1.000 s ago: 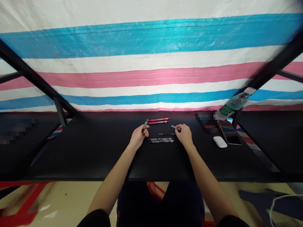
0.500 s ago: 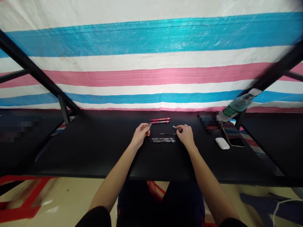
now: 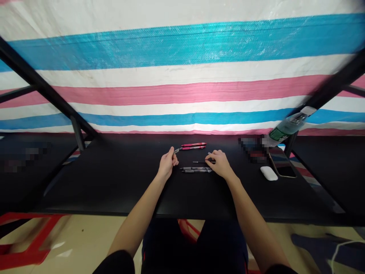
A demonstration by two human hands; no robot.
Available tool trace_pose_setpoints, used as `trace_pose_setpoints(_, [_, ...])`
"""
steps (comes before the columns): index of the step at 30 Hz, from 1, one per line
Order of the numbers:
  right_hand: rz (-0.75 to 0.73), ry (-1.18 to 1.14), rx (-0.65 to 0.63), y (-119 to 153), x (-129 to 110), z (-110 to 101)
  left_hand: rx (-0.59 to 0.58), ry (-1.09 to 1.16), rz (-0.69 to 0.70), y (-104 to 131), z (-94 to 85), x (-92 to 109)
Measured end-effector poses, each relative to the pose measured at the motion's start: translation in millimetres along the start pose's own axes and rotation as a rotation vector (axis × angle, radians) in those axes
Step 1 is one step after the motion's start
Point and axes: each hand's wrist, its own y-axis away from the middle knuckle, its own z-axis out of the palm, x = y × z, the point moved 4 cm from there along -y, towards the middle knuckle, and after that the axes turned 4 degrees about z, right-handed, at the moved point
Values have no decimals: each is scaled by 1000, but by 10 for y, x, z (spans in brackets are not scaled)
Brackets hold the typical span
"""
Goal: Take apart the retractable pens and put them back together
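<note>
My left hand [image 3: 167, 163] is closed around a slim grey pen part [image 3: 178, 150], pinched by thumb and forefinger, its tip pointing to the right. My right hand [image 3: 219, 163] is closed too; a clear pen barrel [image 3: 209, 153] pokes out behind its fingers, mostly hidden. Its thumb and fingertip are right at a thin dark pen refill [image 3: 199, 162] lying on the black tabletop; I cannot tell whether they touch it. Two black-and-clear pens [image 3: 196, 169] lie side by side just nearer to me. Beyond the hands rest two red pens [image 3: 194, 146].
To the right are a white earbud case [image 3: 268, 173], a phone [image 3: 282, 163] and a tilted water bottle [image 3: 288, 127]. A blurred-out item [image 3: 253, 148] sits beside the bottle. Black metal posts [image 3: 48, 91] flank the table, and a striped sheet [image 3: 182, 91] hangs behind.
My right hand has come left and slightly down, its fingertips now at the refill. The left hand has shifted slightly left with the grey pen part, its thumb raised.
</note>
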Motion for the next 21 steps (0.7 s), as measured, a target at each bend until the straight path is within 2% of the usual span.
trace_pose_setpoints(6, [-34, 43, -85, 15, 10, 55, -34, -6, 47, -5, 3, 0])
trace_pose_setpoints(13, [-36, 13, -91, 4, -16, 69, -28, -23, 42, 18, 22, 14])
trace_pose_setpoints(18, [-29, -194, -22, -7, -88, -8, -33, -84, 51, 5, 8, -3])
trace_pose_setpoints(21, [77, -393, 43, -9, -110, -55, -32, -147, 59, 3, 3, -11])
